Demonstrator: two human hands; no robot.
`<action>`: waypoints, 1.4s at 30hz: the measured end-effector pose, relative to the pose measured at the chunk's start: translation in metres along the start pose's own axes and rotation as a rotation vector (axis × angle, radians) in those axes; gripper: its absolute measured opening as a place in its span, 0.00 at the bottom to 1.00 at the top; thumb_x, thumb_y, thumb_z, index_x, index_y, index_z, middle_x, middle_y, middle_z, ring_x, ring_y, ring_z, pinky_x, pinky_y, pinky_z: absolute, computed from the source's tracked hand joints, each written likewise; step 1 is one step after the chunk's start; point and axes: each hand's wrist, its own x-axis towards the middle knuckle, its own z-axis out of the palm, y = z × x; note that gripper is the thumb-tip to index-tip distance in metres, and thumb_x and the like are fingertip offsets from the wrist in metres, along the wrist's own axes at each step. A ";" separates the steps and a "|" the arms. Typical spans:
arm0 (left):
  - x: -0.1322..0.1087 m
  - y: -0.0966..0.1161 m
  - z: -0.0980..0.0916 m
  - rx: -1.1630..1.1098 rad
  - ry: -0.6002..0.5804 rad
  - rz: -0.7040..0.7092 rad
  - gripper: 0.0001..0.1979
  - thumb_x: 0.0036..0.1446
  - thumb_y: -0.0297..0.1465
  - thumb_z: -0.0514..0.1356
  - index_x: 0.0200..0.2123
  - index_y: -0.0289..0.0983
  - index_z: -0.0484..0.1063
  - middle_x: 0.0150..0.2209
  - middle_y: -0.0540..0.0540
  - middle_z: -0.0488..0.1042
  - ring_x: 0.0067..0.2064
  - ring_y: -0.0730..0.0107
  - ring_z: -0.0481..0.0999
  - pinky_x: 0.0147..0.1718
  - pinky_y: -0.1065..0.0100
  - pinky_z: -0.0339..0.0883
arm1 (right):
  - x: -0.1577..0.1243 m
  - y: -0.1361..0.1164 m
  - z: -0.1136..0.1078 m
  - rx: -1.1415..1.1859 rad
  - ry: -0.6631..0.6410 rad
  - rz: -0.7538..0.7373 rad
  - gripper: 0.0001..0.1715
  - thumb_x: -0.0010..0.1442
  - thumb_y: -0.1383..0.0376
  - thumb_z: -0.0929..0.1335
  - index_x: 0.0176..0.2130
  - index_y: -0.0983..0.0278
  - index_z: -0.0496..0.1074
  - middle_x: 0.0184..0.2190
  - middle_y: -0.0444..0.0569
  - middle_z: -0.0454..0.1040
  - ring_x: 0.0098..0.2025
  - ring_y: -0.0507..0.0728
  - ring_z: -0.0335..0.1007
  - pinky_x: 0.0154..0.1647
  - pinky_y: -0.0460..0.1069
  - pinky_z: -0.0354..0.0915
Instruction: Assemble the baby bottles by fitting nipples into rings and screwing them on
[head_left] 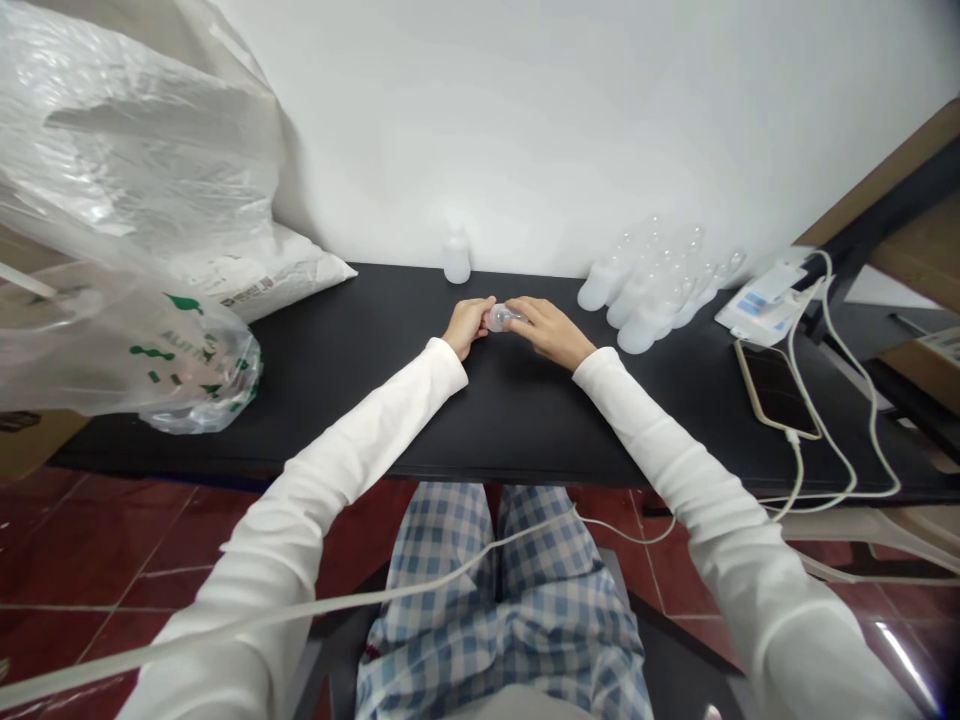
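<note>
On the black worktop (pixel 525 420), just in from its back edge, your left hand (pixel 466 326) and right hand (pixel 551 332) meet, their fingers (pixel 523 308) closed around a small clear plastic bottle (pixel 499 318) lying sideways; hold it low, steady and firmly between both hands.

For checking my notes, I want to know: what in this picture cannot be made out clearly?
All of these are in the head view:
Small clear bottle: the fingers of the right hand cover one end.
Left hand: its fingers meet the bottle's other end; whether they hold it is too small to tell.
Clear bottles: too pale against the white wall to count.
White packet: its print is too small to read.
Plastic bag: folds hide part of its green print.
</note>
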 end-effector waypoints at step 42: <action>0.007 -0.009 -0.007 0.154 0.055 0.184 0.15 0.65 0.30 0.61 0.24 0.35 0.68 0.25 0.50 0.71 0.29 0.78 0.70 0.24 0.76 0.58 | -0.023 0.030 0.020 -0.226 0.329 0.780 0.16 0.66 0.62 0.61 0.43 0.70 0.72 0.50 0.70 0.70 0.56 0.75 0.64 0.55 0.74 0.59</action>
